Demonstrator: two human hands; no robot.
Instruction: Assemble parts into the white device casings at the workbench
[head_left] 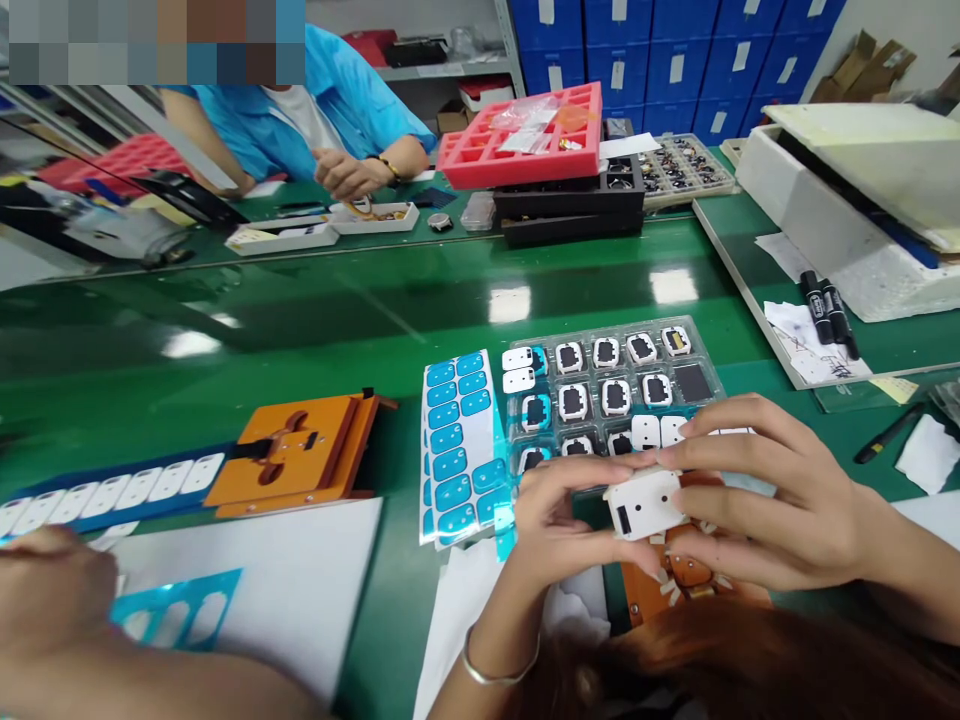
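Observation:
My left hand [559, 515], with a bangle on the wrist, pinches one end of a small white rectangular case [646, 507]. This case has a black slot and small dark holes in its face. My right hand [772, 495] grips its other end between thumb and fingers. Below the hands lies an orange fixture [686, 570], partly hidden by them and by brown hair. Behind them, a clear plastic tray [701, 350] holds rows of white frames with dark centres. Several flat white pieces [645, 432] lie on its near part. Blue-sticker sheets [450, 435] lie left of it.
A co-worker's hand [52, 590] is over a white board [315, 560] at left, near another orange fixture [296, 445]. Across the green table [360, 330] sits a person in blue [375, 95]. A red tray [465, 170] is stacked behind; markers [829, 310] lie right.

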